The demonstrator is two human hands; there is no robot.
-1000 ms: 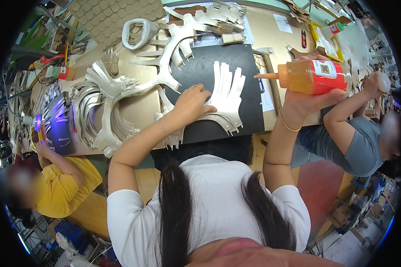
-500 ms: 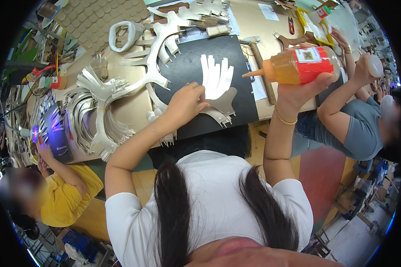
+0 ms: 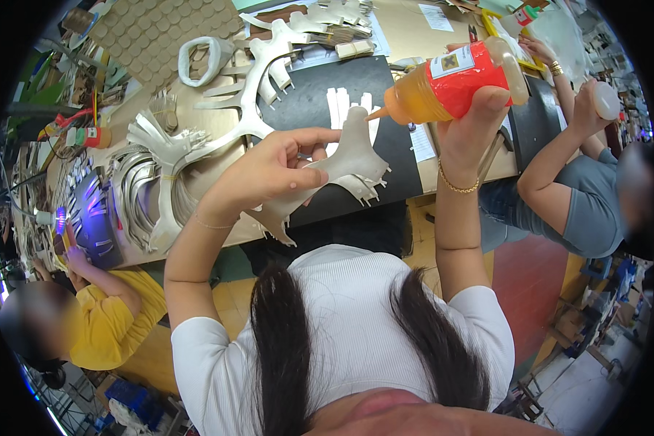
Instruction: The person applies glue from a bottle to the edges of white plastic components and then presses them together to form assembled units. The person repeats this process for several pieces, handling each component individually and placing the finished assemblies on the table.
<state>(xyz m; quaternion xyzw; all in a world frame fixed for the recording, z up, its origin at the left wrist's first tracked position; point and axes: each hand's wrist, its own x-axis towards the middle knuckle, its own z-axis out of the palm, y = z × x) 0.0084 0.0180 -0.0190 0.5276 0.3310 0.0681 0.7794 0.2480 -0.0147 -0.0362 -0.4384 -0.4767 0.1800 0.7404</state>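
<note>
In my right hand (image 3: 474, 136) is a squeeze bottle (image 3: 418, 96) of amber liquid with a red wrap. It is tilted, and its orange nozzle points left at the upper end of a pale, branching cut piece (image 3: 356, 156); whether the tip touches it I cannot tell. My left hand (image 3: 269, 168) grips this piece between thumb and fingers, lifted over the black mat (image 3: 396, 156). Behind the piece, white finger-like strips (image 3: 334, 102) lie on the mat, partly hidden by it. Another pale piece with small prongs (image 3: 357, 189) shows below.
Bundles of pale cut pieces (image 3: 168, 163) cover the table's left, with a white ring-shaped container (image 3: 205, 59) behind. A second bottle (image 3: 89, 136) lies far left. A co-worker in yellow (image 3: 120, 316) sits left; another in grey-blue (image 3: 570, 211) sits right, holding a white-ended object.
My left hand has picked up the pale piece from the mat and raised it. The bottle has moved left, bringing its nozzle to the piece's upper end.
</note>
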